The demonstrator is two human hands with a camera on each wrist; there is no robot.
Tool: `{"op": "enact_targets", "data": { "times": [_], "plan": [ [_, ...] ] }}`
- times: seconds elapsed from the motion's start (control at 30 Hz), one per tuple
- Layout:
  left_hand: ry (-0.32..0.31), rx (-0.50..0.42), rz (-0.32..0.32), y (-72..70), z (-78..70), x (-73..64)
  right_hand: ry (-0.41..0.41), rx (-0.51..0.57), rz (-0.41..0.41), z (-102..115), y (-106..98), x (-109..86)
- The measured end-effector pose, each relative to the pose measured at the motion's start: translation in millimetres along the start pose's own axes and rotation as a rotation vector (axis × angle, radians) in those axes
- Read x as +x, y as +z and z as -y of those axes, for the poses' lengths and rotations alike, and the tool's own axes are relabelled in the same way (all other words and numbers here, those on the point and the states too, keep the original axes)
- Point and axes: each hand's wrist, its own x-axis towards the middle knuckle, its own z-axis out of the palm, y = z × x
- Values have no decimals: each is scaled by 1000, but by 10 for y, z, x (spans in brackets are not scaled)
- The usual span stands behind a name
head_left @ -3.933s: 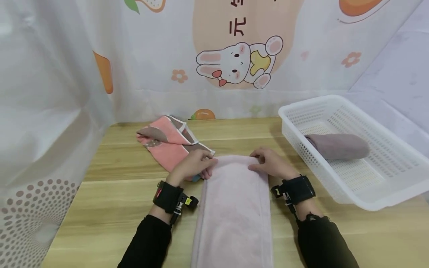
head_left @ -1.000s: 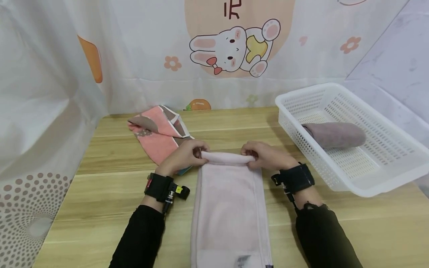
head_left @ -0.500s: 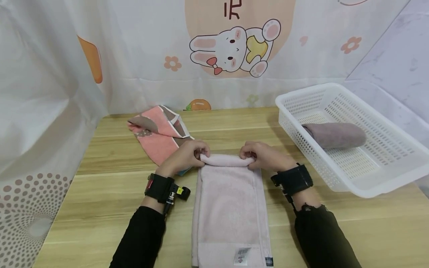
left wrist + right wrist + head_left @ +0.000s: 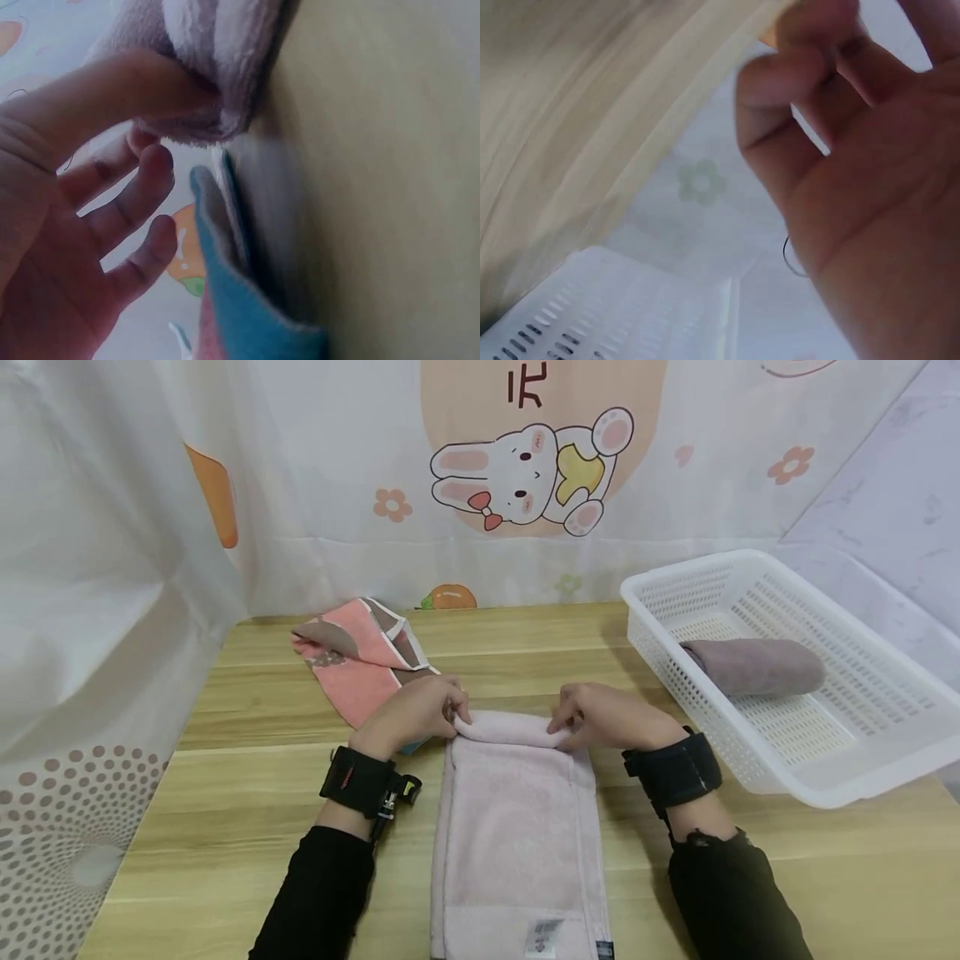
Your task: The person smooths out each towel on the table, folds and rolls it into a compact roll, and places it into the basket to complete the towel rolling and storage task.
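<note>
A pale pink towel (image 4: pixel 517 827) lies lengthwise before me, its far end turned into a thick roll (image 4: pixel 510 728). My left hand (image 4: pixel 408 714) grips the left end of that roll. The left wrist view shows the thumb pressed against the plush towel layers (image 4: pixel 195 45), while other fingers (image 4: pixel 139 202) spread free below. At the roll's right end, my right hand (image 4: pixel 611 718) pinches the towel with bent fingers. In the right wrist view its curled fingers (image 4: pixel 780 82) show, but the towel does not. A label (image 4: pixel 542 937) sits near the towel's close end.
A coral and brown cloth (image 4: pixel 360 660) lies crumpled behind my left hand, its blue edge (image 4: pixel 255 315) close to the fingers. To the right stands a white perforated basket (image 4: pixel 795 781) holding a rolled mauve towel (image 4: pixel 757 667). A printed curtain (image 4: pixel 322 460) hangs behind the table.
The towel's far edge, flat at first, is now curled toward me into a thicker roll. Its near end with the label has come into view. My right hand has shifted slightly right.
</note>
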Motion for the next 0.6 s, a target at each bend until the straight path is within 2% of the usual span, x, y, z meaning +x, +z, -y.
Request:
{"op": "enact_targets", "data": {
  "times": [0.1, 0.2, 0.37, 0.47, 0.53, 0.6],
  "plan": [
    [-26, -52, 40, -22, -3, -32, -3, 65, 7, -31, -7, -20],
    [-59, -138, 96, -72, 16, -93, 4, 85, 11, -52, 13, -1],
    [-12, -231, 207, -161, 22, -156, 29, 104, 26, -77, 40, 31],
    [-21, -245, 272, -205, 0, -179, 66, 100, 32, -84, 48, 51],
    [-36, -243, 287, -216, -19, -179, 106, 88, 49, -88, 49, 63],
    [-43, -246, 266, -192, -15, -157, 140, 78, 76, -85, 47, 72]
  ]
}}
